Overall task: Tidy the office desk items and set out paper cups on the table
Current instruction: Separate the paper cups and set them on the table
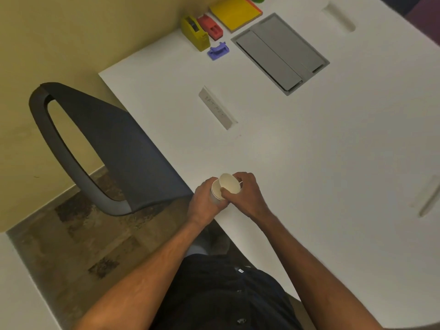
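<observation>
Over the near edge of the white table [309, 151], both hands hold a nested stack of cream paper cups [216, 190]. My left hand [206, 201] grips the stack from the left and below. My right hand [247, 195] pinches the top cup [229, 183], which is tilted and partly lifted out of the stack. At the far corner lie a yellow tape dispenser [195, 33], a red stapler [210, 27], a small purple clip-like item [217, 51] and a yellow and orange pad stack [234, 11].
A dark office chair [114, 144] stands against the table's left edge. A grey cable hatch [281, 53] is set into the tabletop, with a labelled slot [217, 108] nearer me. Other recessed slots sit at the far right [339, 17] and right [428, 198].
</observation>
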